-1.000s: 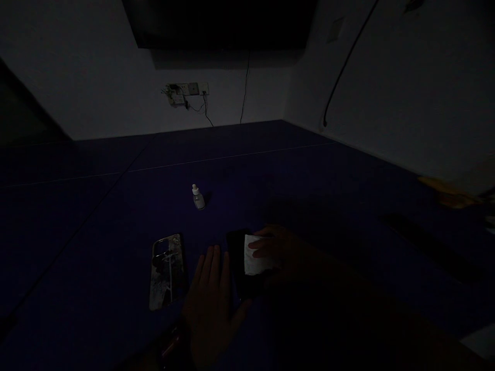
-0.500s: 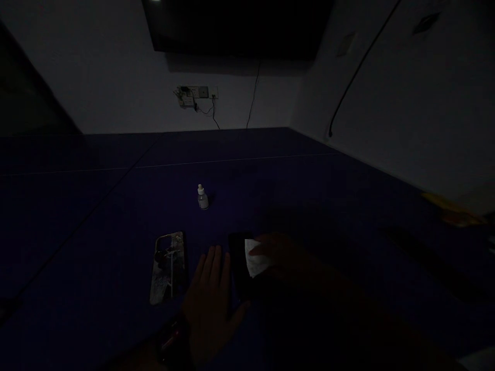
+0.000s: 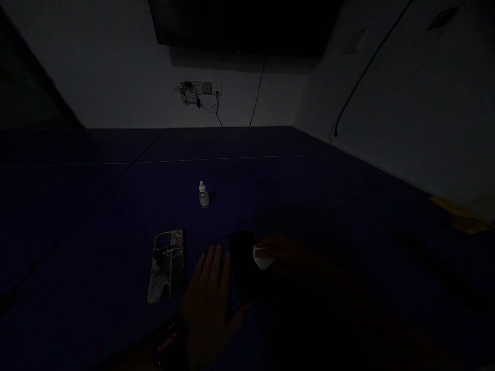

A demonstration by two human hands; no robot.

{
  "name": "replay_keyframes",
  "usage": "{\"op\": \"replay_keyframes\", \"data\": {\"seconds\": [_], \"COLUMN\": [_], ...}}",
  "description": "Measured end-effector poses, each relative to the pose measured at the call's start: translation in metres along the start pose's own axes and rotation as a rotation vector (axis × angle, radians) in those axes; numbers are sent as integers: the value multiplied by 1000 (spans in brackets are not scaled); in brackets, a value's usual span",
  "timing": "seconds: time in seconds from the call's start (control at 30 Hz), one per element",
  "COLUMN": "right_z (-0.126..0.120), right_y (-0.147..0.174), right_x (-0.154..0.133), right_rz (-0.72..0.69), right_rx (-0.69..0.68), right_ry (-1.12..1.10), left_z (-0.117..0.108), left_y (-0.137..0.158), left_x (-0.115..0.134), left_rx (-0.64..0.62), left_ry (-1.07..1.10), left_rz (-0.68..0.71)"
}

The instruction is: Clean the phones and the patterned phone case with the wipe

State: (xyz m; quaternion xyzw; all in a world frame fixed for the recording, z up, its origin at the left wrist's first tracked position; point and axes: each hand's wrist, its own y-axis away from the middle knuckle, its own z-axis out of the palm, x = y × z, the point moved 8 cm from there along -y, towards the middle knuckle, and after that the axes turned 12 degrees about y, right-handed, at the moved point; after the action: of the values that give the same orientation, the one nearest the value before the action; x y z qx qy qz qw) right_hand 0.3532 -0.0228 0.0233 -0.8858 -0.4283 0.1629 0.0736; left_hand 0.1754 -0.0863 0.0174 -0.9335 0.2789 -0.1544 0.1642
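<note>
The scene is very dark. My left hand (image 3: 209, 299) lies flat on the blue surface, fingers stretched out along the left side of a black phone (image 3: 242, 263). A watch with a lit face (image 3: 168, 340) is on that wrist. My right hand (image 3: 282, 250) has its fingers closed on a small white cloth or tissue (image 3: 263, 258) at the right edge of the phone; the arm behind it fades into shadow. Left of my left hand rests a phone case (image 3: 167, 268) with a picture on it. A small white-capped dropper bottle (image 3: 203, 197) stands upright farther back.
A dark screen (image 3: 247, 26) hangs on the far wall above sockets with plugs and cables (image 3: 193, 91). At the right lie a long dark object (image 3: 429, 263) and a yellow-orange item (image 3: 458, 212) by the wall. A black cable (image 3: 363, 77) runs down the right wall.
My right hand has shifted slightly right with the white cloth, and less of the cloth shows. My left hand stays in place. The view has moved slightly.
</note>
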Motion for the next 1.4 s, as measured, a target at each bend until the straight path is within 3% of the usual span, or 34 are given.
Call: {"op": "replay_keyframes", "data": {"seconds": [0.23, 0.4, 0.6, 0.77, 0.97, 1.17, 1.4], "right_z": [2, 7, -3, 6, 1, -1, -5], "right_y": [-7, -6, -4, -3, -14, -5, -11], "right_x": [3, -18, -6, -18, -12, -14, -2], "right_rz": [0, -72, -5, -55, 13, -40, 12], "right_rx": [29, -122, -74, -179, -81, -169, -76], "right_ry": [-9, -87, -24, -56, -3, -86, -71], "left_z": [1, 1, 0, -1, 0, 0, 1], "left_y": [-1, 0, -1, 0, 1, 1, 2], "left_x": [0, 1, 0, 1, 1, 2, 2], "left_rx": [-11, -9, -8, 15, 19, 36, 58], "left_ry": [42, 36, 77, 77, 72, 82, 83], "left_rz": [-36, -51, -67, -51, -39, -46, -25]}}
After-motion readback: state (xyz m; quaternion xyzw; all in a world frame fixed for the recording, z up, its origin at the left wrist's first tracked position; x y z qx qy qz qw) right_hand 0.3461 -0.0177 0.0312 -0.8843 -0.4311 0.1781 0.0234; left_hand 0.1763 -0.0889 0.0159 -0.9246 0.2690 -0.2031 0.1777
